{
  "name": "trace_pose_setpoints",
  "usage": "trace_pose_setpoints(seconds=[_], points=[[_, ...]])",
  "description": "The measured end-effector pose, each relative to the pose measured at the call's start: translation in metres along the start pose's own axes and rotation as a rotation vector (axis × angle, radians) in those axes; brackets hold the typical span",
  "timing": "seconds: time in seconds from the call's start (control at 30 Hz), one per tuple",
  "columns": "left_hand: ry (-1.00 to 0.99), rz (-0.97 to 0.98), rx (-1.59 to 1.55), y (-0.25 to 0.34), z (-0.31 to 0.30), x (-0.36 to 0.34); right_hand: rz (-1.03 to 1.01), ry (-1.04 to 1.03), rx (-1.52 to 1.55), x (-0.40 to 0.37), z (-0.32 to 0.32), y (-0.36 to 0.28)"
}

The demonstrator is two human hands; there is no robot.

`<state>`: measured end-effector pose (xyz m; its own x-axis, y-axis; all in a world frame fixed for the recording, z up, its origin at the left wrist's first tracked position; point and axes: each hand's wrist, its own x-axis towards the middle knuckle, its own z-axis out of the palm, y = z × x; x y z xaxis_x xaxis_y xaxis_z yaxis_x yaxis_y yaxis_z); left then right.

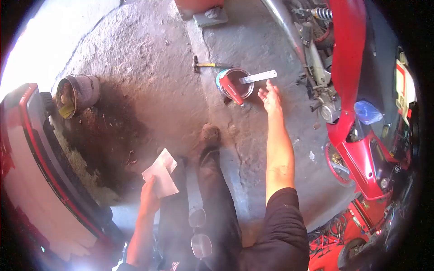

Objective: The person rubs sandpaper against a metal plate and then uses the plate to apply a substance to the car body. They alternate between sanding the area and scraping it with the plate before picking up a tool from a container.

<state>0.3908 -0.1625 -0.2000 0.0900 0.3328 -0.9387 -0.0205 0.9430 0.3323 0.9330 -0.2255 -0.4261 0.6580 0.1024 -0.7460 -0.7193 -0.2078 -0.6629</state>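
In the head view, my left hand (149,194) is closed on two thin, pale, flat pieces (163,177) held over my legs; their exact kind does not show. Reaching forward, my right hand (271,97) has its fingers apart and holds nothing. Its fingertips are just below the outer end of a long pale flat strip (260,77), which lies across the rim of an open can (248,92) on the floor. A red tube (231,90) with a white tip rests across the same can.
A hammer (210,65) lies behind the can. A dirty bucket (88,90) stands at the left, above a car body part (40,180). Red motorcycle parts (348,58) line the right side. Eyeglasses (201,244) hang close below the camera.
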Motion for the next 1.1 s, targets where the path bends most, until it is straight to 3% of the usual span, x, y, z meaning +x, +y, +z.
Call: trace_pose_setpoints(seconds=[0.23,0.33,0.37,0.5,0.6,0.73,0.83,0.9,0.97,1.03,1.07,1.1], points=[[-0.001,0.062,0.207,0.009,0.014,0.079,-0.232,-0.130,-0.227,0.048,0.013,0.025],[-0.053,0.162,0.266,0.018,0.034,0.139,-0.674,-0.108,-0.880,0.063,0.013,0.028],[-0.097,0.208,0.298,0.021,0.048,0.156,-0.678,-0.112,-0.975,0.037,0.028,0.017],[-0.222,0.329,0.534,0.031,0.099,0.227,-0.736,-0.358,-0.894,0.056,0.044,0.027],[-0.283,0.391,0.600,0.035,0.120,0.289,-1.224,-0.508,-0.931,0.063,0.053,0.036],[-0.360,0.378,0.555,0.059,0.137,0.359,-0.992,-0.382,-0.843,0.026,0.025,0.006],[-0.647,0.362,0.271,0.074,0.162,0.357,-0.979,-0.184,-0.710,0.017,0.002,0.034],[-0.655,0.620,0.307,0.061,0.165,0.400,-1.033,-0.288,-0.754,0.043,0.012,0.080],[-0.668,0.648,0.260,0.056,0.171,0.399,-0.894,-0.288,-0.477,0.056,0.017,0.099],[-0.684,0.435,0.117,0.052,0.179,0.385,-0.807,-0.263,-0.173,0.065,-0.001,0.086],[-0.725,0.532,0.187,0.050,0.181,0.395,-0.797,-0.247,-0.016,0.056,-0.017,0.082],[-0.705,0.510,0.123,0.048,0.182,0.404,-0.732,-0.216,0.030,0.045,-0.035,0.077]])
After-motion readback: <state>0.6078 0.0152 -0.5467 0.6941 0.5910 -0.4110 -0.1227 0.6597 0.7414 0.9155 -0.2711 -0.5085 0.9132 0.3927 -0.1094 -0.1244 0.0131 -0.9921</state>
